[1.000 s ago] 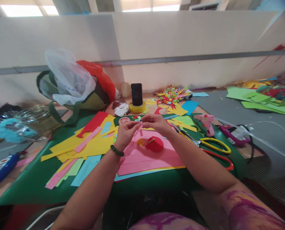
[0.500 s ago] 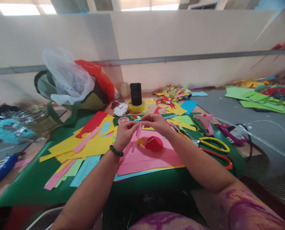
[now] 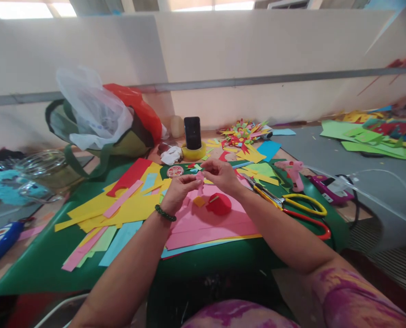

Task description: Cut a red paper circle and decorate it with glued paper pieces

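Note:
Both hands meet above a stack of pink paper [image 3: 209, 225] on the green table cover. Between my fingertips is a small pink paper strip [image 3: 200, 178]. My left hand [image 3: 179, 193], with a dark bead bracelet on the wrist, pinches it from the left. From the right, my right hand [image 3: 221, 175] has its thumb and forefinger closed at the strip's upper end. Just below lie a red paper circle [image 3: 220, 204] with a pale strip on it and a small orange-yellow paper piece [image 3: 199, 201]. Fingertip detail is too small to make out.
Red-and-yellow scissors [image 3: 291, 205] lie right, near a pink glue gun [image 3: 293, 174]. Yellow paper sheets [image 3: 120, 209] spread left. Behind are a phone [image 3: 192, 133] against a yellow tape roll [image 3: 193, 152], a bag [image 3: 120, 146] and a pile of colourful paper pieces [image 3: 245, 133].
The pink strip, upright and longer-looking before, now appears bunched or folded between my fingertips. My left hand has shifted slightly; the whole view has moved a little.

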`<state>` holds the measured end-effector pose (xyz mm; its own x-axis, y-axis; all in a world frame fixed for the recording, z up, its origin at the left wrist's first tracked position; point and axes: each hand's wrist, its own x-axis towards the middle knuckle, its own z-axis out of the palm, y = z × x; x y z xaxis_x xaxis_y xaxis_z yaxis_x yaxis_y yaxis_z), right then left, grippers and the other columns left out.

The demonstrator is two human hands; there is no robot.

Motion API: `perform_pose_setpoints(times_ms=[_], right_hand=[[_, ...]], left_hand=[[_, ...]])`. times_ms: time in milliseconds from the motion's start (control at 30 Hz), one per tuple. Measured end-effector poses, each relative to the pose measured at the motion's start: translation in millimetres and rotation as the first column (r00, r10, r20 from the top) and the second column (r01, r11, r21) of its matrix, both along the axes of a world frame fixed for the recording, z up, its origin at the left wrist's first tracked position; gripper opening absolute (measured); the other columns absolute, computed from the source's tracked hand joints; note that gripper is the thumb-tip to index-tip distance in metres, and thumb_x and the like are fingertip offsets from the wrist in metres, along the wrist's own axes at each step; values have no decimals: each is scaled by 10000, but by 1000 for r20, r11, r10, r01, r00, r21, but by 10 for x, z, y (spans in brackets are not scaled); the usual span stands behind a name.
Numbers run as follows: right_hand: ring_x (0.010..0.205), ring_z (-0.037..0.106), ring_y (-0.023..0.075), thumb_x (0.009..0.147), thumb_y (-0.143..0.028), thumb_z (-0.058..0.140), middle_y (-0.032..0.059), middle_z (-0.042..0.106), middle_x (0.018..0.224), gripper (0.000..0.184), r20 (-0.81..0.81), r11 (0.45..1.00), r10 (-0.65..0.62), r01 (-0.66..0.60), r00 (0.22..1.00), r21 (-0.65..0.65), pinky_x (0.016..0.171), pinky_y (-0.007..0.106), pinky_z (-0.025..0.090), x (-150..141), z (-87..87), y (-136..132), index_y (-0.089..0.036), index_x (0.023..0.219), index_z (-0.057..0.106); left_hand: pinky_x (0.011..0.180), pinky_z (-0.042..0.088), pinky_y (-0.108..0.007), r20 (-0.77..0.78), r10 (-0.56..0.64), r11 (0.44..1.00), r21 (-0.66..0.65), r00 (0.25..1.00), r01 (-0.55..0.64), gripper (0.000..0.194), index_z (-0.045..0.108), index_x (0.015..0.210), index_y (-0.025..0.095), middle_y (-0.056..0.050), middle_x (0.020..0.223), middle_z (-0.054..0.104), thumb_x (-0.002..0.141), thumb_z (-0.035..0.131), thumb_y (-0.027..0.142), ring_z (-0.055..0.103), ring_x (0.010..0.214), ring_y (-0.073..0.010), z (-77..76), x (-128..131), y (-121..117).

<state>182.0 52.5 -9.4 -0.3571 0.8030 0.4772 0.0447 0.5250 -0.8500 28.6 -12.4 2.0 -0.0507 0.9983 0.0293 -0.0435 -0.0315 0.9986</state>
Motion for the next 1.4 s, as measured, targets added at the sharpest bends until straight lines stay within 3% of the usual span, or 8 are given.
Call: perform_pose_setpoints(times_ms=[300,600,867,1033,1233,1400], right_hand=[[683,652,157,748,-284,704,10,683,729,223,-1,995,82,-82,997,-63,654,293,523,7,2,5,-176,936,651],[702,673,157,726,-308,724,15,709,750,245,-51,997,34,-38,998,-68,666,287,525,-12,-47,42,-187,923,644],[740,665,155,690,-326,730,29,697,835,309,-51,984,100,-107,994,-141,664,285,534,-4,-8,37,-178,942,630],[718,649,146,697,-221,668,13,690,787,282,20,996,75,-74,997,-44,687,287,525,-19,-37,36,-181,975,654],[682,611,148,771,-243,603,33,691,797,135,118,990,-43,26,992,141,656,282,492,-9,-31,-37,-183,856,689],[651,610,140,787,-265,610,10,677,728,157,118,993,-67,55,991,103,647,274,486,-13,-14,-51,-187,908,669]], left_hand=[[688,438,-293,-3,-11,1000,12,1000,11,227,723,607,153,-22,606,660,554,817,353,541,620,-133,10,12,7],[683,423,-282,-55,-77,997,14,995,78,211,701,574,152,-9,581,631,600,785,343,511,610,-121,70,37,-48],[685,477,-305,6,22,999,30,1000,-22,249,718,696,150,-21,641,673,550,815,327,594,633,-149,13,5,4],[649,488,-298,5,49,997,53,999,-50,332,640,676,160,-5,604,663,507,854,349,616,598,-151,-19,16,30],[622,481,-271,-59,81,994,78,995,-77,305,643,682,172,15,609,670,497,846,306,604,588,-135,-27,24,35],[672,503,-296,-58,32,996,89,998,-27,284,673,644,162,4,598,650,543,833,373,597,604,-139,-20,30,24]])
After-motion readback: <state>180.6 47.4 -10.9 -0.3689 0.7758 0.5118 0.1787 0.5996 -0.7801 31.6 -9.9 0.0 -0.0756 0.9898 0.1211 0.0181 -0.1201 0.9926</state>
